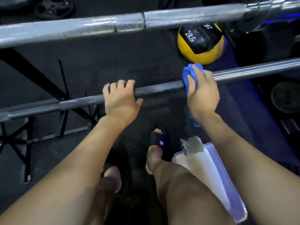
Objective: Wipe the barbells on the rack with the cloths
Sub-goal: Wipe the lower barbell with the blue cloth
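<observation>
Blue cloth (pixel 191 75), soft, bunched in my right fingers (pixel 197 77) around the rigid bar (pixel 159 88); left fingers (pixel 120 86) hooked over it.

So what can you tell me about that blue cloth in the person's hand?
The blue cloth looks like soft, thin fabric, bunched into folds rather than spread flat. It is wrapped around the lower barbell, at the point where the dull dark shaft meets a shinier stretch. The right hand grips it, fingers curled over the top, pressing it to the bar. A tail of the cloth hangs down below the wrist. The left hand rests on the same bar, apart from the cloth.
</observation>
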